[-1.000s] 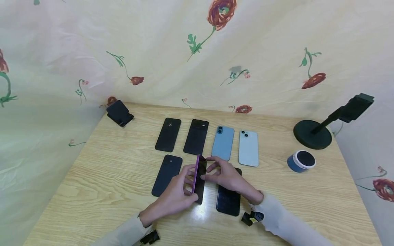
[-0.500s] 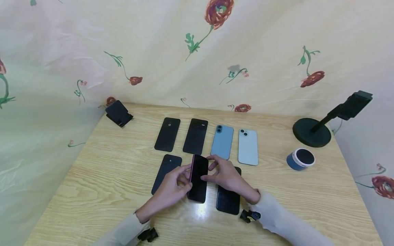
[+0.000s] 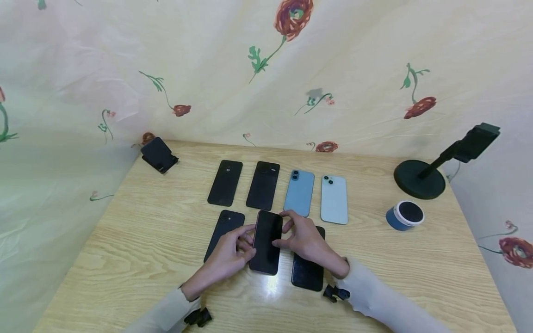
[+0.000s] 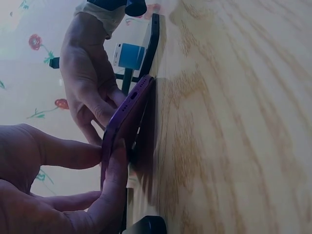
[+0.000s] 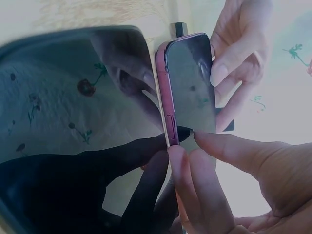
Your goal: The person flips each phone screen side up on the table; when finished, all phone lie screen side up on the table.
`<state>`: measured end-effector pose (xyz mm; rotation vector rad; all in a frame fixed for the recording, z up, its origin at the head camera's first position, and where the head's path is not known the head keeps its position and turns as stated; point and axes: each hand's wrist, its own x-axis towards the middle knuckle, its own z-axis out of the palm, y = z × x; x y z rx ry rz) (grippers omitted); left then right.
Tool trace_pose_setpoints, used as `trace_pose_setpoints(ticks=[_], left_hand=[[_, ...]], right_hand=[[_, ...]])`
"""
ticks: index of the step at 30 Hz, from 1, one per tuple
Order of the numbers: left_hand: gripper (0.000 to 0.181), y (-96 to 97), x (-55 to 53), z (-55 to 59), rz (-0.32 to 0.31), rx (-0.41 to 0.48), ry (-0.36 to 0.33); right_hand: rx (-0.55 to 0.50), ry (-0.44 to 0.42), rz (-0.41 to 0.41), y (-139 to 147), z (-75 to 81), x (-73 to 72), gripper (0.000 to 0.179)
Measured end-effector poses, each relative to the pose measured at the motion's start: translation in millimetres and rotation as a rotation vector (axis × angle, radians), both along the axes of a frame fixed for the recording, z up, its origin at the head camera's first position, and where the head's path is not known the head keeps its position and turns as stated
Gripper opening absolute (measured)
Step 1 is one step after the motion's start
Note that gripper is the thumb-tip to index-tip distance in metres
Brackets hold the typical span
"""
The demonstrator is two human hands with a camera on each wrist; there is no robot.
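A smartphone (image 3: 265, 245) with a black screen and a pink-purple frame is held between both hands, screen side up. My left hand (image 3: 230, 252) pinches its left long edge, thumb on the screen side and fingers underneath. In the left wrist view the smartphone (image 4: 126, 109) is tilted, this edge raised off the table and the far edge low near the wood. My right hand (image 3: 305, 237) grips the right edge, its thumb on the glass in the right wrist view. Beneath my right wrist lies a black smartphone (image 3: 307, 276); a dark one (image 3: 219, 233) lies partly behind my left hand.
Behind the hands lie two black smartphones (image 3: 225, 183) (image 3: 263, 186), a blue one (image 3: 299, 193) and a pale blue one (image 3: 334, 201). A folded black stand (image 3: 157, 154) is back left. At right are a black round-based stand (image 3: 418, 180) and a blue-and-white cylinder (image 3: 405, 215).
The smartphone has turned from nearly on edge to a flatter tilt, its black screen now facing up. My left hand has shifted left with its edge; my right hand has barely moved.
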<state>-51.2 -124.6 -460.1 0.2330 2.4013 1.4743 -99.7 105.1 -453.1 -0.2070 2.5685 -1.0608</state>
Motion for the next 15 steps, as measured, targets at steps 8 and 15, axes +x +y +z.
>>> trace_pose_setpoints(ticks=[8, 15], left_hand=[[0.059, 0.8, 0.2, -1.6, -0.014, -0.057, 0.036], [0.059, 2.0, 2.2, -4.0, -0.050, -0.139, 0.092]], right_hand=[[-0.008, 0.004, -0.010, 0.1, -1.8, 2.0, 0.074], [-0.006, 0.017, -0.010, 0.2, -4.1, 3.8, 0.073]])
